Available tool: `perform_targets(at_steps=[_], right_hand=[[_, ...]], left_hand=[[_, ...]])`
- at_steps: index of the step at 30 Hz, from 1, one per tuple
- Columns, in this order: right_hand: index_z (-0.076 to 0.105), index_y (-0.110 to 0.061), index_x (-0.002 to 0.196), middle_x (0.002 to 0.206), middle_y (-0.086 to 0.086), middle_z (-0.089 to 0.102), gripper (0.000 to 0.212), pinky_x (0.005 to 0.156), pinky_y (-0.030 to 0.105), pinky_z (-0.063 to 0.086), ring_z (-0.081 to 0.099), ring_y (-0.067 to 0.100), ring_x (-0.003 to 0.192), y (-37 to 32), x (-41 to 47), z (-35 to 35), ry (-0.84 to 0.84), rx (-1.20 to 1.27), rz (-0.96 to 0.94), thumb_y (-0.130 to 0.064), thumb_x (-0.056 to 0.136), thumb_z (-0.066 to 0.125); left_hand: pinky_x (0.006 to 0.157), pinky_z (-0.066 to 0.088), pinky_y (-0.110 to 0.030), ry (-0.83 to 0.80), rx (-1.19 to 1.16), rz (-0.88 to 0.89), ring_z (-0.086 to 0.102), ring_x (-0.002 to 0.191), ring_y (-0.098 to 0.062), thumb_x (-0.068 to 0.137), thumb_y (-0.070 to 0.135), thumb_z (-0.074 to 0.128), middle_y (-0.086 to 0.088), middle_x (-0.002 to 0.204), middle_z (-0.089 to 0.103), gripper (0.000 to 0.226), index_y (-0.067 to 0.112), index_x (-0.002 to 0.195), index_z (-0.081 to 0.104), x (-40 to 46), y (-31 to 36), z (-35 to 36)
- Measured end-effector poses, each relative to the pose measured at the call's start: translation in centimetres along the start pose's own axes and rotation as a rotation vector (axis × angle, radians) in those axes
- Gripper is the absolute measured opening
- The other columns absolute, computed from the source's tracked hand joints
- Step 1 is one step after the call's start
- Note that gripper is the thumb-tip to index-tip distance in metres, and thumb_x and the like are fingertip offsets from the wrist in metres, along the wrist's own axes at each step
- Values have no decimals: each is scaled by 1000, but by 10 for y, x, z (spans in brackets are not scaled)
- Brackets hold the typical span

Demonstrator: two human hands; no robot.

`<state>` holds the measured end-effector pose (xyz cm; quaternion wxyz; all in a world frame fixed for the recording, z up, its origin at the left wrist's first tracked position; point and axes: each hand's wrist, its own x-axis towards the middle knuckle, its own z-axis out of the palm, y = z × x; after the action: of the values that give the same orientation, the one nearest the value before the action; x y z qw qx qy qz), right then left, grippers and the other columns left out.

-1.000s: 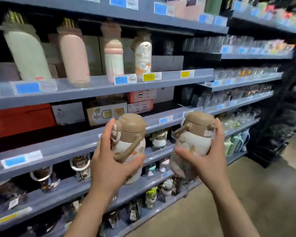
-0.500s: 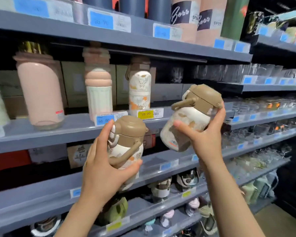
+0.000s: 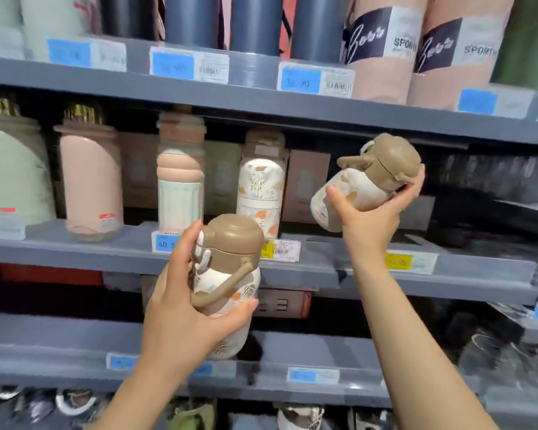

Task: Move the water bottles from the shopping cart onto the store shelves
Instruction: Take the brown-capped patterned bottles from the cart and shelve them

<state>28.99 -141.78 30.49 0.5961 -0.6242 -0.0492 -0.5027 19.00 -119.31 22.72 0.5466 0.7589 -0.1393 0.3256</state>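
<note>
Grey shelf (image 3: pixel 323 268), each hand's fingers (image 3: pixel 412 186) wrapping a bottle (image 3: pixel 354 193)

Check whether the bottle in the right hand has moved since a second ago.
Yes. The tilted bottle in the right hand has risen: it was two shelves lower, and now sits above the yellow-tagged shelf, beside the leaf-print bottle standing there.
</note>
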Motion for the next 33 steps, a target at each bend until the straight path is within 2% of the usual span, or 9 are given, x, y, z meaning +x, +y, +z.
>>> perform_targets(at_steps=[7,9,13,20,23,26,29,31,33], right_hand=[[-5,-26,151,141,11,46,131,102,44,42,48,32,126,25,24,16,-397,-487,124,-44,60,88],[-3,-23,152,139,13,48,131,98,44,45,50,34,123,24,24,21,-450,-573,101,-47,60,87],[8,-16,149,138,10,46,124,92,41,47,50,32,122,27,22,24,-487,-660,102,-51,59,87],[11,-14,148,141,9,45,125,89,43,48,51,33,122,29,19,24,-470,-781,83,-62,58,82],[6,-17,150,142,10,45,126,88,46,47,51,33,122,28,14,22,-457,-843,63,-69,59,76],[10,-22,152,151,4,33,116,102,46,40,38,24,135,23,4,8,-312,-619,-12,-64,66,75],[37,-24,141,139,-3,47,74,103,37,43,46,12,127,8,-34,-19,-200,-180,-228,-48,80,71],[42,-40,134,128,-11,54,64,92,30,50,56,10,116,-2,-66,-39,-384,23,-170,-45,76,69],[29,-60,135,134,-23,46,85,89,30,52,54,7,120,-12,-87,-48,-704,121,14,-50,65,77]], left_hand=[[90,34,-14,47,69,-20,44,115,13,39,58,76,42,121,35,106,75,127,20,-1,6,14],[96,40,-24,44,69,-27,52,119,-1,40,55,79,36,127,39,108,72,130,20,0,7,14],[101,46,-46,32,23,-18,60,117,-20,42,53,82,21,138,44,111,67,134,22,7,4,21],[102,45,-48,-7,-54,-54,58,119,-23,42,52,83,31,132,42,111,68,133,22,9,-8,28],[102,44,-51,0,-105,-57,53,124,-26,41,52,84,18,137,48,111,68,133,23,11,-12,21],[103,44,-49,8,-152,-36,51,127,-17,42,51,84,20,136,49,108,69,131,25,12,-13,14],[99,48,-38,-9,-211,-23,54,122,-8,40,47,84,28,128,52,107,70,128,27,11,-12,12],[90,51,-26,-45,-288,-11,57,118,-5,40,43,85,24,127,55,107,69,128,29,12,-7,18],[80,51,-14,-114,-370,11,59,113,0,43,37,85,26,122,58,108,58,133,30,15,0,28]])
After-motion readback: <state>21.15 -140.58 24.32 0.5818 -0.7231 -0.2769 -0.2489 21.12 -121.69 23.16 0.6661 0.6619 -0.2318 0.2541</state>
